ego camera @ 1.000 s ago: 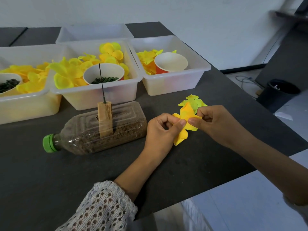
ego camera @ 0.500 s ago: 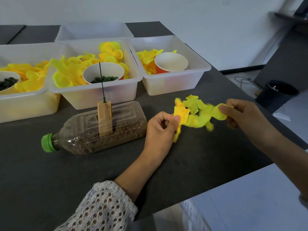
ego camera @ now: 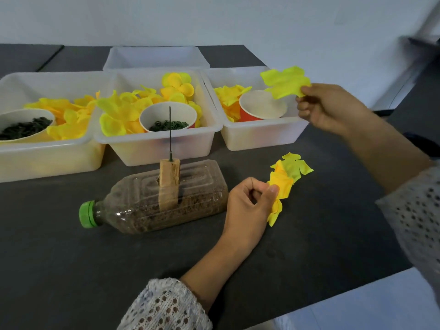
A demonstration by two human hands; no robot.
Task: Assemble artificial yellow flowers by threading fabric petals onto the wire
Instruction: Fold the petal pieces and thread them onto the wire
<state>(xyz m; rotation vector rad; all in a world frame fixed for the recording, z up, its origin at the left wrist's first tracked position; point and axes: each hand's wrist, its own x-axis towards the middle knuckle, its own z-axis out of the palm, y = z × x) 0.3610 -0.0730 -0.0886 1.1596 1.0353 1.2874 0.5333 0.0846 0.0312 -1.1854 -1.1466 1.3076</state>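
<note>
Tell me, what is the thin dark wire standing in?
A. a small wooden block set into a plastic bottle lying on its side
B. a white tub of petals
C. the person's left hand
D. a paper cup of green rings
A: the wire rises upright from the wooden block, which sits in the bottle; the cup and tubs are behind it.

Your right forearm and sleeve run off the right edge. The leftmost tub and its cup of dark rings are cut by the left edge. The wooden block hides its lower end inside the bottle. The orange cup is partly hidden behind its tub wall. Top-right background is blurred beyond telling.
</note>
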